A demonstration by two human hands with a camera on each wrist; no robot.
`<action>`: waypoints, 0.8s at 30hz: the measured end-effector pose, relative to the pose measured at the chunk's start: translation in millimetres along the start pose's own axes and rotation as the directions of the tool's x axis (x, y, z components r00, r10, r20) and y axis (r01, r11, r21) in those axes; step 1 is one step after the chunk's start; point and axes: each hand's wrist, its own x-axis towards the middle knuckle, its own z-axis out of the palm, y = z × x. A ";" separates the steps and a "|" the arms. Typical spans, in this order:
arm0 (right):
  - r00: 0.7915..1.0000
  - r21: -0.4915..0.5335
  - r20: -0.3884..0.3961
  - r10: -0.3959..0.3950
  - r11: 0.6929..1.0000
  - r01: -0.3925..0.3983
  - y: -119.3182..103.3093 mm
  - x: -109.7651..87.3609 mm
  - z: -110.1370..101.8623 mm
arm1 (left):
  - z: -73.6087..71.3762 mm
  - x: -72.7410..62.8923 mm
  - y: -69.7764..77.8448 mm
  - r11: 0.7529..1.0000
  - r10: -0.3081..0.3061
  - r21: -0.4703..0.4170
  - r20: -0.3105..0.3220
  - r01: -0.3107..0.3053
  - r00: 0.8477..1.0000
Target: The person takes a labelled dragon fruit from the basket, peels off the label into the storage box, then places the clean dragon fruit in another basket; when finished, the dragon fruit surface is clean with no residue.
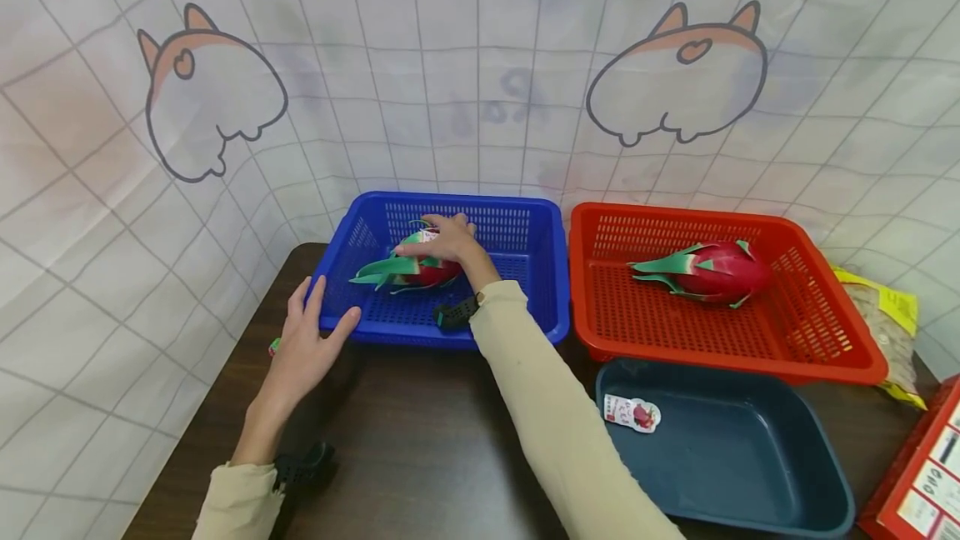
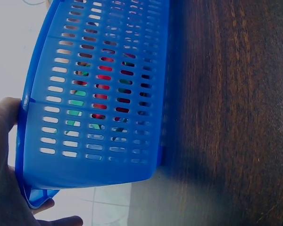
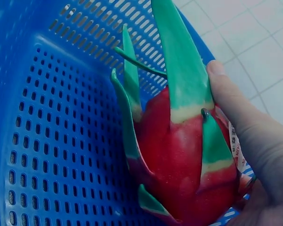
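Observation:
In the head view a red dragon fruit (image 1: 432, 276) with green leaf tips lies in the blue basket (image 1: 561, 273). My right hand (image 1: 450, 242) holds it from above. Up close in the right wrist view, the thumb lies along the side of the fruit (image 3: 179, 160) next to a partly covered white label (image 3: 237, 146), and the other fingers are mostly hidden. My left hand (image 1: 309, 348) touches the basket's near left corner, fingers spread and fairly straight. From the left wrist, the basket's slotted wall (image 2: 108, 162) shows red and green through its holes.
To the right stands a red basket (image 1: 832, 369) with another dragon fruit (image 1: 723, 273). In front of it, a dark blue tray (image 1: 720, 473) contains a fruit-picture label (image 1: 632, 413). A yellow-topped bag (image 1: 885, 315) and a red box (image 1: 926, 473) stand at the right edge.

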 end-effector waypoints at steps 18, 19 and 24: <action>0.995 0.063 0.089 -0.033 0.998 0.028 5.4 -1.7 -6.1 | -0.1 0.4 -0.2 1.000 0.007 -0.001 0.004 -0.007 1.000; 0.996 0.075 0.082 -0.036 0.997 0.029 5.8 -1.7 -6.2 | -0.3 0.3 -0.1 1.000 0.008 -0.004 0.003 -0.008 1.000; 0.998 0.099 0.039 -0.048 0.994 0.044 6.3 -2.4 -6.1 | -1.9 -0.2 0.5 1.000 0.010 0.001 -0.006 -0.010 1.000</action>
